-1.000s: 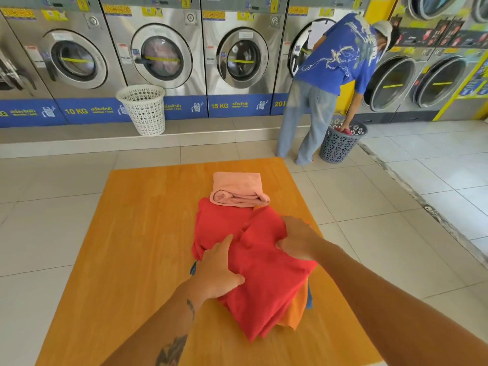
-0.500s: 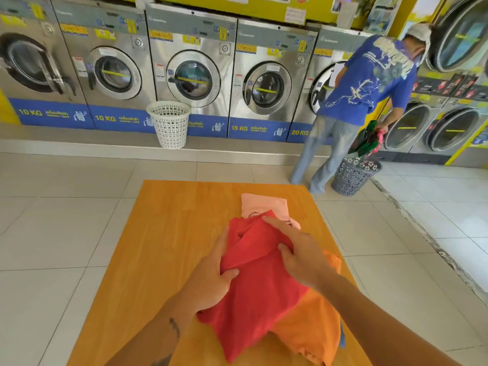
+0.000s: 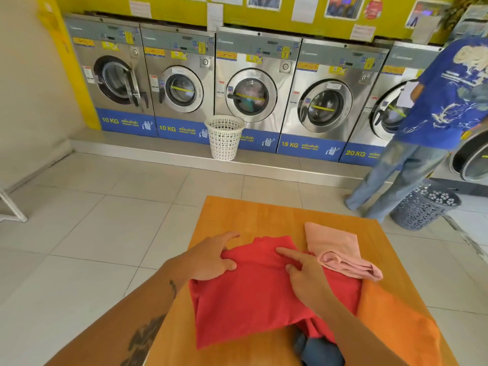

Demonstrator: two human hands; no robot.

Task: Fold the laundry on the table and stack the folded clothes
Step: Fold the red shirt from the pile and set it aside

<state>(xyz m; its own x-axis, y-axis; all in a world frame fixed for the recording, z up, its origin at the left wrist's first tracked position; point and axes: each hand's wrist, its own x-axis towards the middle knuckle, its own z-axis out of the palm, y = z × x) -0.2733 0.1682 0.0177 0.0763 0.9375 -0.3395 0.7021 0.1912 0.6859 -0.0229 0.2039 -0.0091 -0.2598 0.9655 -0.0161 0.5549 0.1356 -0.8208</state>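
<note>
You stand at a wooden table [image 3: 237, 215] with a red garment [image 3: 253, 294] spread across its middle. Your left hand [image 3: 211, 260] sits at the garment's far left edge: the thumb lies on top of the red cloth and the fingers reach beyond the edge over the bare wood, loosely spread; whether cloth is caught between thumb and fingers you cannot tell from here. Your right hand [image 3: 306, 278] rests on top of the garment near its far right part, the forefinger stretched out flat and pointing left across the cloth, the other fingers curled under; it presses down and pinches nothing that shows.

A folded pink garment [image 3: 338, 249] lies just beside the red one on its right, towards the far side of the table, its near edge touching the red cloth. An orange garment [image 3: 396, 323] lies under the red one and sticks out to the right, close to the table's right edge. A dark blue piece of cloth [image 3: 317, 350] peeks out from beneath the red garment at the near edge of the view.

Beyond the table, a white basket [image 3: 224, 137] stands on the tiled floor against a row of washing machines [image 3: 250, 83]. A person in a blue shirt [image 3: 449, 99] stands at the right by a machine, with a dark basket [image 3: 422, 207] at their feet.
</note>
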